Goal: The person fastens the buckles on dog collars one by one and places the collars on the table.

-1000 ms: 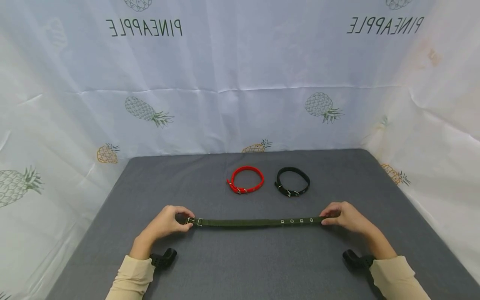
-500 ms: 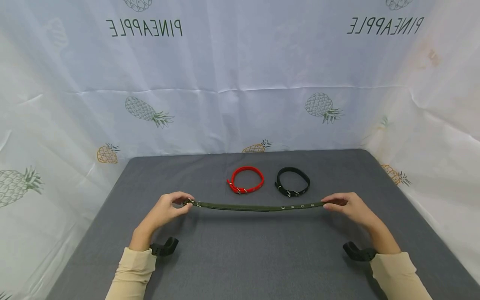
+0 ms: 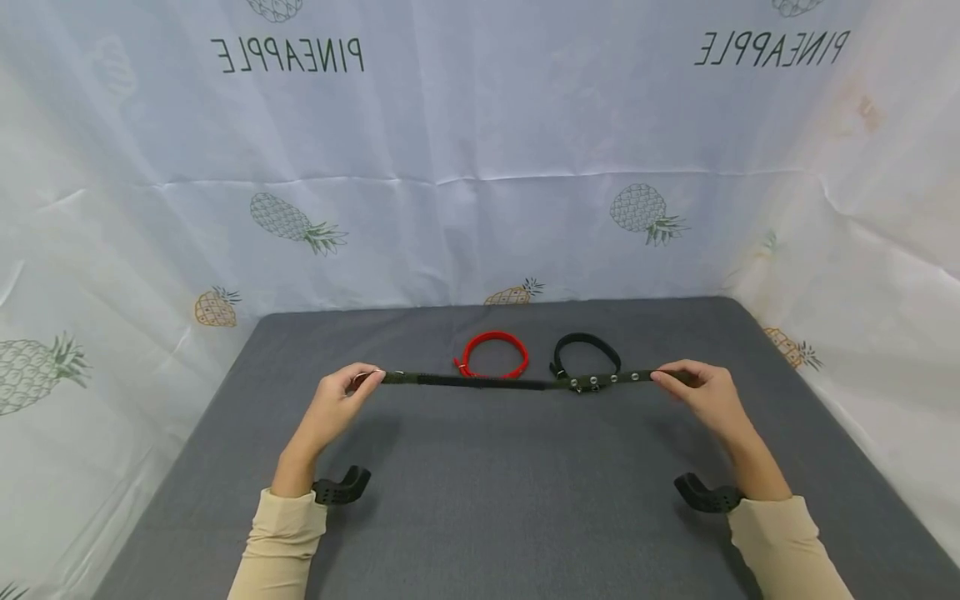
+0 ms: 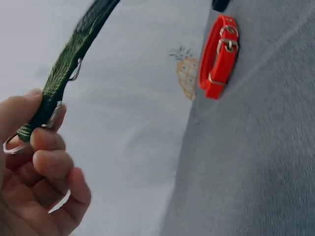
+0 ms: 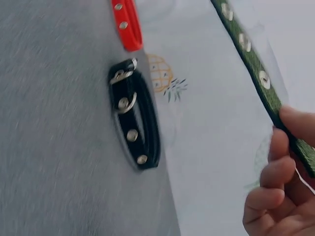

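Note:
A dark green dog collar [image 3: 480, 383] is stretched out unfastened between both hands, raised above the table and sagging slightly in the middle. My left hand [image 3: 336, 402] pinches its buckle end between thumb and fingers; metal hardware shows by the fingertips in the left wrist view. My right hand [image 3: 708, 398] pinches the other end, just past a row of metal eyelets, with the strap's tip running into the palm. A black lining shows along the strap's middle. In the head view the strap overlaps the near sides of a red collar [image 3: 493, 336] and a black collar [image 3: 590, 337].
Both of those collars lie buckled into loops at the back of the grey table [image 3: 480, 500]. A white curtain [image 3: 465, 233] printed with pineapples hangs behind the table and at its sides. Each wrist wears a black camera mount [image 3: 342, 486].
Both hands have lifted the green collar off the table, up and away from the person. Its face has tilted, bringing the black lining into sight. The red and black collars have stayed put.

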Available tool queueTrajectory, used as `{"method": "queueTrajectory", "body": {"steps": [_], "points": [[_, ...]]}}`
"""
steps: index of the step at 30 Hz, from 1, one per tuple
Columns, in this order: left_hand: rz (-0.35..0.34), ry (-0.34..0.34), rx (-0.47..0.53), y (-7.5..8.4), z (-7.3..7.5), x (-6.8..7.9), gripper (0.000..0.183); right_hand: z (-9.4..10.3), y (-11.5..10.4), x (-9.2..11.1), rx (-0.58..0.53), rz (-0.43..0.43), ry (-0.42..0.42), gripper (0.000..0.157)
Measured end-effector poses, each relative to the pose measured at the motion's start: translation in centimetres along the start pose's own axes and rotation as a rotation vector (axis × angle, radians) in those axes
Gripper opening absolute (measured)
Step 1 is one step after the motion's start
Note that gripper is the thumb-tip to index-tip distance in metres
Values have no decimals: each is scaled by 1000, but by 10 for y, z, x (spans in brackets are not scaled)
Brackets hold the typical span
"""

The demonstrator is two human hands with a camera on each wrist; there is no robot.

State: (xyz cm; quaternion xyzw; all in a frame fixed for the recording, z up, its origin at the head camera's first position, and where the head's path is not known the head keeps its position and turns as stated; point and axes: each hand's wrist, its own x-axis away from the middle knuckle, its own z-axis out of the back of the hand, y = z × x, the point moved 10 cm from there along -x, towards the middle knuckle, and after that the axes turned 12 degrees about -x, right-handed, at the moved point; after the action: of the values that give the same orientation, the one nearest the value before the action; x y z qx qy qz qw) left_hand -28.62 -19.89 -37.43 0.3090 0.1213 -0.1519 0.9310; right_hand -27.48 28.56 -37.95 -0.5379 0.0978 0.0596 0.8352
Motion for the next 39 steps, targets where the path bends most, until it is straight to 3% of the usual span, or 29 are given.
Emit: {"method": "queueTrajectory", "body": {"steps": [4, 8, 11, 17, 21, 26, 32, 39], "points": [[-30, 121, -34, 11, 8, -4, 12, -2, -12, -3, -22, 30, 75, 23], [-76, 229, -53, 23, 15, -6, 14, -8, -26, -5, -125, 86, 100, 13], [-104, 284, -16, 30, 17, -7, 16, -13, -35, -6, -266, 120, 96, 3], [-171, 362, 124, 46, 18, -12, 20, -25, -54, -11, -560, 231, 71, 8], [-182, 368, 176, 60, 13, -16, 19, -42, -68, -14, -646, 281, 5, 7], [-174, 346, 235, 91, 15, -16, 15, -63, -81, -13, -648, 317, -71, 11], [-230, 314, 395, 89, -9, -20, 18, -82, -90, -10, -635, 349, -107, 30], [-226, 235, 486, 96, -25, -24, 20, -102, -95, -9, -560, 319, -132, 20]]}}
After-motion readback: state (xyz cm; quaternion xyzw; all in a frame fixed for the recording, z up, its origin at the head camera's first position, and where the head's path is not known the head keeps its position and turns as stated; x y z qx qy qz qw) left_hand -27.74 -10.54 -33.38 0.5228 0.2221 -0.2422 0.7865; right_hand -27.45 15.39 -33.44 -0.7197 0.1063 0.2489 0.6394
